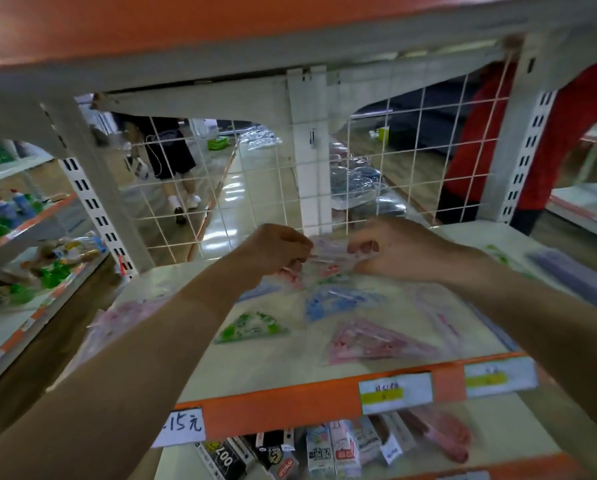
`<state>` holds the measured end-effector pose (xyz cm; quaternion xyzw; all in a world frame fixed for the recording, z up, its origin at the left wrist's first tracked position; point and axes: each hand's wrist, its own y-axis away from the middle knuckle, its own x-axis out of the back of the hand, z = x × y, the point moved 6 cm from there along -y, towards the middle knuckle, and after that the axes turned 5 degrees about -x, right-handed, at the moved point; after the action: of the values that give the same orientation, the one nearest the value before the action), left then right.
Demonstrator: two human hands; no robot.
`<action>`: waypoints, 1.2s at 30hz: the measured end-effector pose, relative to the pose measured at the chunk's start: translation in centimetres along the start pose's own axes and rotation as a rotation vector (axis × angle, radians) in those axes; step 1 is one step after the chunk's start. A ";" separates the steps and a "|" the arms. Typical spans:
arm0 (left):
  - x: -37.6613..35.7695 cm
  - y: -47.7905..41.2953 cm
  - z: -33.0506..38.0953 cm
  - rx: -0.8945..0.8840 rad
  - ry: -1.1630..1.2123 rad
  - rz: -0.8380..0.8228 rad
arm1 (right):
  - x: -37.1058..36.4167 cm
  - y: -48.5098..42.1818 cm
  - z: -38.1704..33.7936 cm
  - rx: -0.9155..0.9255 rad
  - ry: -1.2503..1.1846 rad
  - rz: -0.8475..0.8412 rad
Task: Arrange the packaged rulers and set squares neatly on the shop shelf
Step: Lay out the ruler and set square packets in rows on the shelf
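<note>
Both of my hands reach to the back of the white shelf [283,358]. My left hand [276,251] and my right hand [394,251] pinch the two ends of one clear packet of rulers [328,254], held just above the shelf near the wire grid. Loose packets lie on the shelf in front: a green set square packet [252,328], a blue one [338,301], a pink one [373,341] and another pink one [439,317] under my right forearm. The picture is blurred, so the packet's contents are hard to tell.
A white wire grid [255,188] backs the shelf, with people beyond it. An orange shelf edge [290,403] carries price labels. A purple packet [567,271] lies at far right. Boxed goods [324,448] fill the shelf below. Bottles [16,209] stand on the left shelves.
</note>
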<state>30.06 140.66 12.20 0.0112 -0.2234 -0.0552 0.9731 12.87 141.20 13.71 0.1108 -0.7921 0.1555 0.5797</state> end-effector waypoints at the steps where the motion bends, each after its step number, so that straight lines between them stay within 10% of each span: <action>1: -0.5 0.0 0.2 -0.011 -0.035 -0.015 | 0.1 0.4 0.4 -0.018 0.013 -0.011; 20: -1.3 2.8 0.2 -0.161 -0.551 -0.134 | -3.0 8.2 2.2 -0.206 0.157 -0.440; 36: 10.8 9.1 -5.3 0.140 -0.651 0.118 | -6.2 0.5 -12.0 0.235 0.083 -0.355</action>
<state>42.97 148.51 12.57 0.0470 -0.5259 0.0160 0.8491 25.20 146.10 11.15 0.3089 -0.7122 0.1469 0.6130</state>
